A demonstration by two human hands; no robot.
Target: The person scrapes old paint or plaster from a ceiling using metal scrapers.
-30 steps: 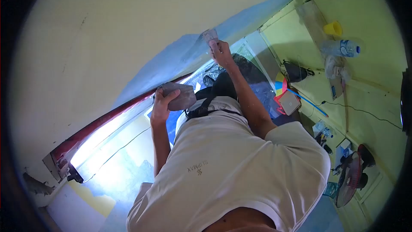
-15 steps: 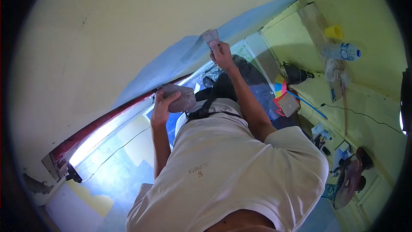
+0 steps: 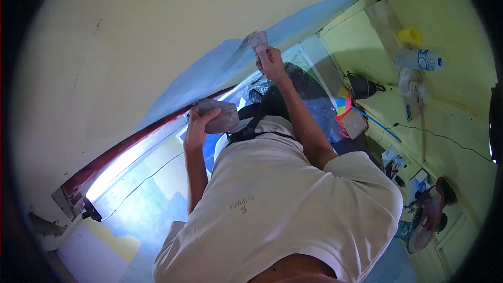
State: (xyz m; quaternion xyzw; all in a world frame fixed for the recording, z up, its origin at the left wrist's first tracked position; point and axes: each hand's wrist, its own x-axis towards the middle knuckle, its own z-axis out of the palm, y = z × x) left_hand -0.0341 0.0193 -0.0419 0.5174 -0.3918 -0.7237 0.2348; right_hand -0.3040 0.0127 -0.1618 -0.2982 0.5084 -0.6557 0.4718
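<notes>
Right hand [image 3: 270,64] is closed on a scraper [image 3: 257,38], blade on the far wall [image 3: 157,31] at its blue patch. Left hand [image 3: 196,128] grips a grey slab [image 3: 220,116] (possibly a filler board, blurry), nearer and left. Risks: a tilted slab drops its load; a steep blade gouges the wall.

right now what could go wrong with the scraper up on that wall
1. The right hand holds the small scraper by one end against the wall; that thin grip could slip.
2. The left hand holds a grey block by its edge in mid-air; it might drop.
</notes>
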